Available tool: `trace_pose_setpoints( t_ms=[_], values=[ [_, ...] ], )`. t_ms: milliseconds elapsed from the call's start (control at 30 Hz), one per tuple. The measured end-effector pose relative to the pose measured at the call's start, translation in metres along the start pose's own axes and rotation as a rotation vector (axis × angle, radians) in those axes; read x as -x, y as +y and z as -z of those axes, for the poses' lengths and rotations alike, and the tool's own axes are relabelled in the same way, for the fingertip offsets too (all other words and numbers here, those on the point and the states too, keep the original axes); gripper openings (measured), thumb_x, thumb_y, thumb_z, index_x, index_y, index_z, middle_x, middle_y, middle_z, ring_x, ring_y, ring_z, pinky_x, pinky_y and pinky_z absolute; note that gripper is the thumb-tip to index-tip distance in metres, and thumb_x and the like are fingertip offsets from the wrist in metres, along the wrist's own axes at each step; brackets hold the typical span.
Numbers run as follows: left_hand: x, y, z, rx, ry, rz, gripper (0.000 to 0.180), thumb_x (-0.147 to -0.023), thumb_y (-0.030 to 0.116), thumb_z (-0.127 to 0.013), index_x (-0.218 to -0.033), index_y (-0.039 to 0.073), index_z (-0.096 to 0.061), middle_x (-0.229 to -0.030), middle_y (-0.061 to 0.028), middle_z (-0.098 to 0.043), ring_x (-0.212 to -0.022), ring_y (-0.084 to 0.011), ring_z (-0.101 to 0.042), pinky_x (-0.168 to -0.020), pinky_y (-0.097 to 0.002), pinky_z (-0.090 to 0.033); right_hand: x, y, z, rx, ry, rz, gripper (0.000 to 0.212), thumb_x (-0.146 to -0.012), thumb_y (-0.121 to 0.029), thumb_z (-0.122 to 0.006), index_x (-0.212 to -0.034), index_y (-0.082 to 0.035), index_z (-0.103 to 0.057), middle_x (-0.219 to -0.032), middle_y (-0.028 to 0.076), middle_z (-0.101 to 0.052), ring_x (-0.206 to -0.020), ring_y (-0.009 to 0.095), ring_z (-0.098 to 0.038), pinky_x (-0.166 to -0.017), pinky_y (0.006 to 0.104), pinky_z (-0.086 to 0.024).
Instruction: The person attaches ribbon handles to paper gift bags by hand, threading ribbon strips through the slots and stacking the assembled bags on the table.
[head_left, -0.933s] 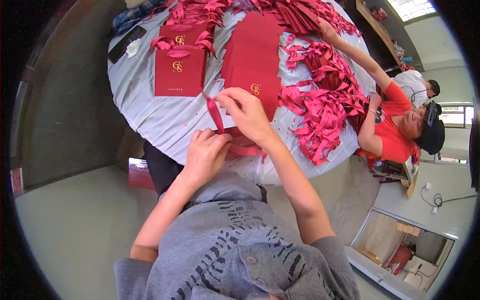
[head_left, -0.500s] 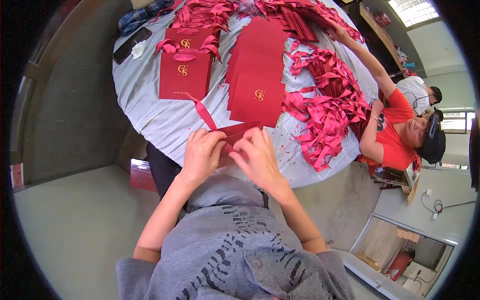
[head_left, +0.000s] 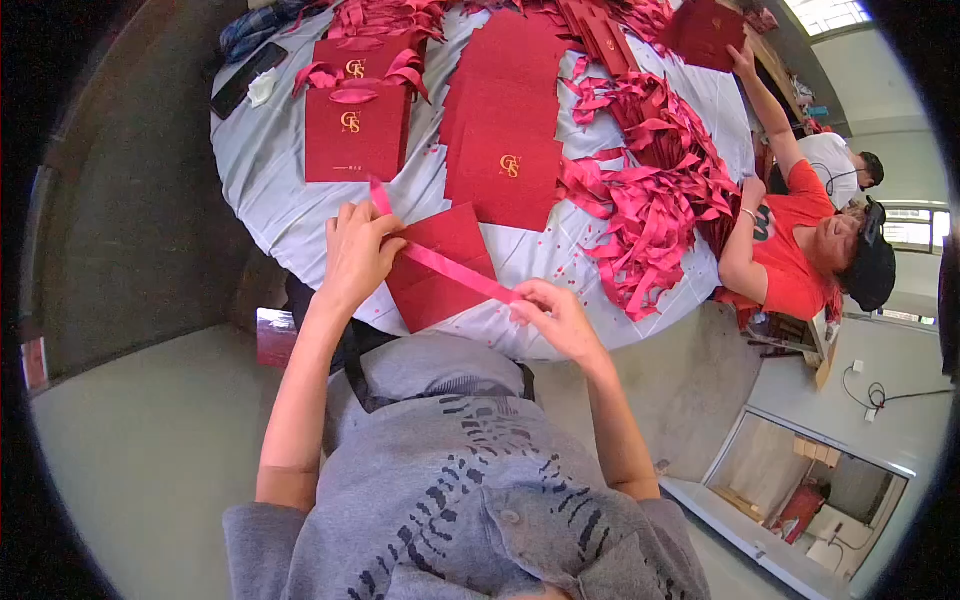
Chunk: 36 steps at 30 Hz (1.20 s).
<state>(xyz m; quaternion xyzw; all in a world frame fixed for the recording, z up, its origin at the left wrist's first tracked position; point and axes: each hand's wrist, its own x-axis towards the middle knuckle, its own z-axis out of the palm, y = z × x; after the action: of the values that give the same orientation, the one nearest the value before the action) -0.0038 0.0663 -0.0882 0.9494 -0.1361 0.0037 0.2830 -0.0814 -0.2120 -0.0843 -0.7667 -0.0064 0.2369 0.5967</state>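
Note:
A pink ribbon (head_left: 452, 271) stretches slantwise across a dark red paper gift bag (head_left: 425, 297) that lies flat at the table's near edge. My left hand (head_left: 358, 252) is closed on the ribbon at the bag's left side, and a loose ribbon end sticks up past its fingers. My right hand (head_left: 556, 318) pinches the other end between thumb and fingers, beyond the bag's right edge. Just past the bag lies a stack of flat red bags (head_left: 507, 130). Two finished-looking bags with ribbon handles, the nearer one (head_left: 355, 135) in front, stand to the left.
Heaped pink ribbons with folded bags (head_left: 660, 220) cover the table's right side. A phone (head_left: 247, 80) and a crumpled white tissue (head_left: 262, 88) lie far left on the white tablecloth (head_left: 260, 190). A co-worker in a red shirt (head_left: 795, 240) sits at right, holding a red bag (head_left: 703, 36).
My hands have moved apart, drawing the ribbon straight, and the bag now lies flat between them. The co-worker's outstretched hand has lifted a red bag from the far pile.

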Motion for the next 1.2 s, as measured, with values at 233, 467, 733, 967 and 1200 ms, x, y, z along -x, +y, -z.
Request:
trace_pose_setpoints(
  t_ms=[233,467,733,967,1200],
  values=[
    [-0.017,0.021,-0.029,0.032,0.103,-0.102,0.018,-0.073,0.006,-0.063,-0.091,0.003,-0.06,-0.09,-0.0149,-0.055,-0.089,-0.0328,-0.051,-0.076,-0.0414,-0.042,-0.003,-0.017,-0.013,-0.169,0.38,0.068,0.013,-0.082,-0.004,-0.062,-0.092,0.003,-0.058,-0.08,0.005,-0.063,-0.067,0.01,-0.06,-0.062,0.023,-0.049],
    [-0.023,0.02,-0.05,0.104,0.03,-0.107,0.019,-0.071,0.005,-0.065,-0.086,0.001,-0.055,-0.087,-0.0138,-0.057,-0.084,-0.0322,-0.054,-0.075,-0.0392,-0.044,-0.014,-0.023,-0.018,-0.204,0.403,0.223,0.015,-0.081,-0.003,-0.063,-0.094,0.001,-0.056,-0.096,0.01,-0.062,-0.086,0.015,-0.06,-0.08,0.0278,-0.047],
    [-0.029,0.041,-0.012,0.662,-0.331,-0.043,0.018,-0.078,-0.002,-0.057,-0.096,-0.002,-0.055,-0.083,-0.0059,-0.061,-0.08,-0.0137,-0.058,-0.071,-0.0269,-0.046,-0.012,-0.057,-0.03,-0.884,0.163,0.292,0.01,-0.092,-0.009,-0.048,-0.098,-0.002,-0.044,-0.078,0.013,-0.062,-0.08,0.027,-0.064,-0.079,0.0374,-0.051],
    [-0.032,0.058,0.014,0.914,-0.436,0.028,0.018,-0.08,-0.001,-0.055,-0.097,-0.006,-0.057,-0.077,-0.0043,-0.059,-0.072,-0.0081,-0.053,-0.067,-0.0253,-0.046,0.003,-0.08,-0.037,-0.563,0.288,0.097,0.019,-0.093,-0.015,-0.05,-0.097,0.003,-0.053,-0.068,0.006,-0.058,-0.059,0.012,-0.057,-0.058,0.024,-0.048],
    [-0.026,0.082,0.04,1.06,-0.576,0.234,0.018,-0.087,0.003,-0.053,-0.103,-0.002,-0.056,-0.085,0.0009,-0.058,-0.077,-0.0049,-0.054,-0.067,-0.0211,-0.049,0.011,-0.093,-0.041,-0.457,0.367,0.094,0.015,-0.092,-0.013,-0.051,-0.091,0.001,-0.056,-0.064,0.004,-0.056,-0.049,0.007,-0.051,-0.046,0.0191,-0.04]
  ],
)
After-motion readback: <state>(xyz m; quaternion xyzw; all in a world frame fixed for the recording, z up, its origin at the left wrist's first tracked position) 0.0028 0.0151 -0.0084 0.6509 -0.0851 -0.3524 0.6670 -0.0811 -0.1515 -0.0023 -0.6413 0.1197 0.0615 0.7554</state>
